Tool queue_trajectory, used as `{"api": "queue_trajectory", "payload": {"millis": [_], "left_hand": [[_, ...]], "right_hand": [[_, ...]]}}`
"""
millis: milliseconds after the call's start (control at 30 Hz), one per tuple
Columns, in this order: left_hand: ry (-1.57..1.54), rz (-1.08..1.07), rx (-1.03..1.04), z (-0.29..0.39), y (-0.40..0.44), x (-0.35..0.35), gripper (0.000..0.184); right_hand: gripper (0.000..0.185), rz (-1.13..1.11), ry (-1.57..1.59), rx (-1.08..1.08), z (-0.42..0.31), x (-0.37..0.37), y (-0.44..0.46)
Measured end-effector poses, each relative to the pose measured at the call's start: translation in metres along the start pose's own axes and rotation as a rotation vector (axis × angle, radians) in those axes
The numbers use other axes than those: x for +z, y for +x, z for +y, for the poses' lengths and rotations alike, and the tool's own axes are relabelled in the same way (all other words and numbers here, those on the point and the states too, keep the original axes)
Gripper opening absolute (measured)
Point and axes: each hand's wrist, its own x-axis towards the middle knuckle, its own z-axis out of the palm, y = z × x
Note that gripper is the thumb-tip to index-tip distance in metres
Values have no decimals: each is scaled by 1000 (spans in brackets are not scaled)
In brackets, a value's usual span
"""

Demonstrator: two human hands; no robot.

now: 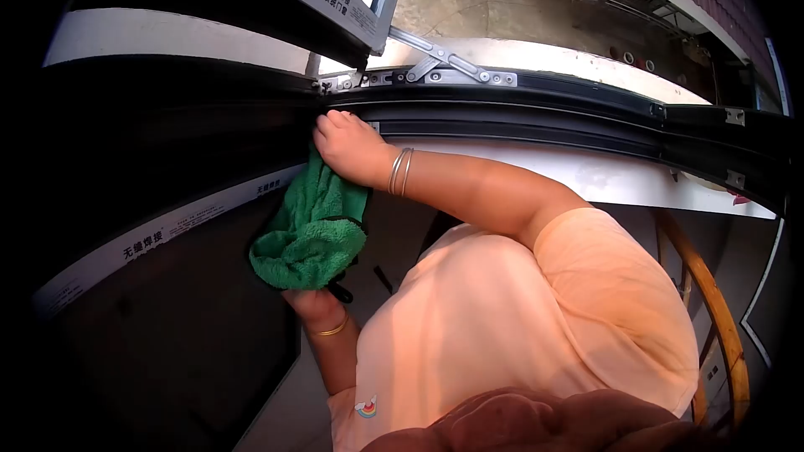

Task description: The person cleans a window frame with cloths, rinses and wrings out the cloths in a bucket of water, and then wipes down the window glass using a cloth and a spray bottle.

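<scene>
My right hand (350,147), with silver bangles at the wrist, presses the upper end of a green cloth (314,247) into the inner corner of a dark window frame (536,117). Its fingers are curled over the cloth. The cloth hangs down in folds from there. At its lower, bunched end my left hand (312,305), with a gold bangle, holds it from below; the cloth covers most of those fingers. A metal hinge arm (440,63) sits on the frame just above my right hand.
An opened window sash (335,0) with a printed label strip stands at the top left. Another labelled strip (159,234) runs along the dark frame at left. A white sill (569,172) lies below the frame, a curved wooden piece (716,310) at right. Outside are concrete ground and a tiled roof.
</scene>
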Motion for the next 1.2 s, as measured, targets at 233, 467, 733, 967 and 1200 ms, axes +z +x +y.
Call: {"api": "queue_trajectory", "payload": {"millis": [233,467,733,967,1200], "left_hand": [[69,-62,-123,-12,6,31,60],[133,-259,-201,-30,10,21,69],[116,-36,-165,-10,5,2,65],[142,-183,-101,-22,4,-5,57],[-52,-84,-143,-47,-11,-26,57]], "right_hand": [[38,-140,-234,54,28,-62,-57],[52,-79,-220,150,34,-98,-96],[29,-108,142,122,2,0,17],[6,-173,-197,13,10,-28,-4],[6,-52,-158,-5,8,-21,-18]]}}
